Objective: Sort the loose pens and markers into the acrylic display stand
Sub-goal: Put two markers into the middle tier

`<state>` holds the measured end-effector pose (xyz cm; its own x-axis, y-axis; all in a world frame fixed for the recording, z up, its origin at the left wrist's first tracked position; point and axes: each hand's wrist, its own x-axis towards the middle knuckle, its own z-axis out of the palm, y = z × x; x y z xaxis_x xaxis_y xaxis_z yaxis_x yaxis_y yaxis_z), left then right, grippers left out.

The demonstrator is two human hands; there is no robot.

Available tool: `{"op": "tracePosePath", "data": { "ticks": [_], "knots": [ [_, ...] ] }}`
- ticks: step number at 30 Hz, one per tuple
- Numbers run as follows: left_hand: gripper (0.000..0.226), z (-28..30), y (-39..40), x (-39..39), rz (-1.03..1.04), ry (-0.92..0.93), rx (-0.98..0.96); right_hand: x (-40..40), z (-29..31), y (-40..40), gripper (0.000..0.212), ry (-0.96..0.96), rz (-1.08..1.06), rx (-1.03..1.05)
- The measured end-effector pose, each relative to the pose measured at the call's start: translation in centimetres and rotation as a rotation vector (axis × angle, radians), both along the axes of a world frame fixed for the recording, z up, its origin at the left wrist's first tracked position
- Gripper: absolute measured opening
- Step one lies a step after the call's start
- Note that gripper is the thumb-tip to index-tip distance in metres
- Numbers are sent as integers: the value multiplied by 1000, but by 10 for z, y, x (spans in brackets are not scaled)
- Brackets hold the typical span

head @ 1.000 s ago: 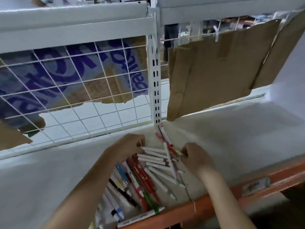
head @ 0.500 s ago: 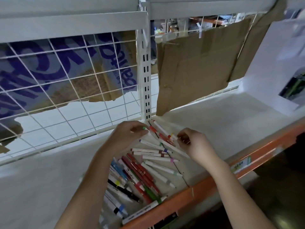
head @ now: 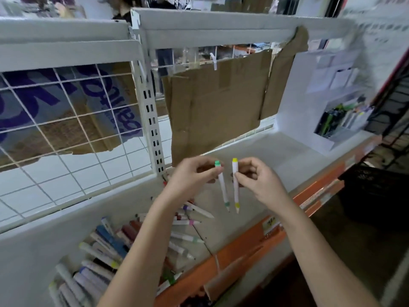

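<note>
Left hand (head: 193, 176) pinching green-capped marker (head: 222, 187), right hand (head: 256, 177) pinching yellow-capped marker (head: 235, 185), raised above loose marker pile (head: 124, 247); stand (head: 338, 122) far right.

matt brown cardboard (head: 212, 107), white wire grid (head: 66, 129)

Bare shelf (head: 254, 156) is lying open toward the acrylic display stand (head: 338, 122); loose markers (head: 106, 251) are cluttering the left side.
</note>
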<state>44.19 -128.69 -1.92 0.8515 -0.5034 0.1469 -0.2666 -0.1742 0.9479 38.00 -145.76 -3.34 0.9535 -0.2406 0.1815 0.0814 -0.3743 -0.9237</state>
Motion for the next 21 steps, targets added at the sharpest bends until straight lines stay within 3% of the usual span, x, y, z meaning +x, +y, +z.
{"op": "tracePosePath", "data": {
  "ticks": [11, 21],
  "knots": [
    [15, 34, -143, -50, -67, -30, -72, -58, 25, -136, 16, -95, -16, -28],
    [8, 55, -306, -63, -129, -34, -104, -93, 52, -285, 25, -175, -92, -62]
  ]
}}
